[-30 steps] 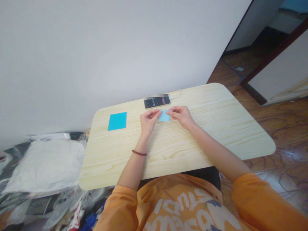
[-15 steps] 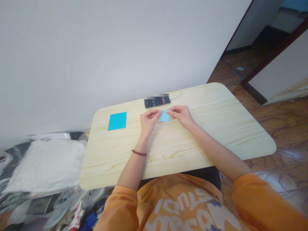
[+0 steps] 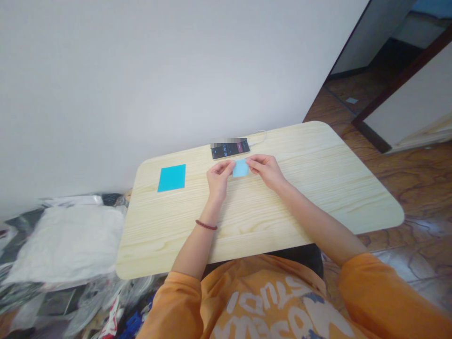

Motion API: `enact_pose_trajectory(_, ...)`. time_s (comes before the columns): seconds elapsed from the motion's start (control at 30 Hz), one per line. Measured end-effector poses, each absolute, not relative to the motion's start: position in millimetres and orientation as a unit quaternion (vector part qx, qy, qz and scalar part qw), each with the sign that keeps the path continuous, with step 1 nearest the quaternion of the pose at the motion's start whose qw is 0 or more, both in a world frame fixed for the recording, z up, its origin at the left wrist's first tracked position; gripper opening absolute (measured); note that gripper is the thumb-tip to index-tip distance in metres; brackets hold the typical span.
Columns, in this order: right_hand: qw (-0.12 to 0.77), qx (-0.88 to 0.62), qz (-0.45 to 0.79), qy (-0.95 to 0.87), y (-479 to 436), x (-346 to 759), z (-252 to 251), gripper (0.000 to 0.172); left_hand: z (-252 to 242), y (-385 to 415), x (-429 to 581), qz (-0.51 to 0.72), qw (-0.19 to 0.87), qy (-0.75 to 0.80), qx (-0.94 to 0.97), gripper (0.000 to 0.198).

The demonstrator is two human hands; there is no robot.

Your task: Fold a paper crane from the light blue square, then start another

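Between my two hands is a small light-blue piece of paper (image 3: 240, 168), held up by its two upper corners. My left hand (image 3: 219, 176) pinches its left corner between thumb and fingers. At the right corner, my right hand (image 3: 265, 169) has it in a similar pinch. A larger bright-blue square of paper (image 3: 171, 178) lies flat on the table to the left of my hands. Just beyond my hands lies a phone (image 3: 230, 149) with its screen lit.
The pale wooden table (image 3: 261, 221) has rounded corners and stands against a white wall (image 3: 176, 70). A white cable (image 3: 261, 136) runs from the phone. Left of the table lie a white padded bag (image 3: 70, 240) and plastic-wrapped clutter. A doorway opens at the right.
The light-blue paper has shifted very slightly up and left, and more of its face shows. Both hands keep their pinch on it. The larger square and the phone stay put.
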State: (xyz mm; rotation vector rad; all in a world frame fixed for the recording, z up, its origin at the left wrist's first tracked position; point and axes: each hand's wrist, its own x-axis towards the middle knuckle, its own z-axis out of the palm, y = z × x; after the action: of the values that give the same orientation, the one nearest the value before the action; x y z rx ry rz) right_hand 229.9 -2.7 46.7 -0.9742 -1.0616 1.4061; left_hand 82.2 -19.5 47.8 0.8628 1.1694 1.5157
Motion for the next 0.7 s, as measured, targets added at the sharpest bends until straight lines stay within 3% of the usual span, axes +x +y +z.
enact_pose_trajectory(0.3, 0.503, -0.429, 0.568, -0.489, -6, 226, 48, 0.040, 42, -22, 92, 0.641, 0.489, 0.507, 0.304, 0.026)
enact_pose_trajectory(0.4, 0.482, -0.458, 0.511, -0.544, -7, 225, 45, 0.044, 41, -23, 93, 0.644, 0.482, 0.512, 0.301, 0.026)
enact_pose_trajectory(0.53, 0.461, -0.495, 0.412, -0.611, -9, 224, 43, 0.043, 41, -23, 93, 0.648, 0.478, 0.517, 0.291, 0.024)
enact_pose_trajectory(0.7, 0.443, -0.478, 0.416, -0.634, -11, 221, 44, 0.036, 40, -24, 95, 0.658, 0.473, 0.517, 0.274, 0.026)
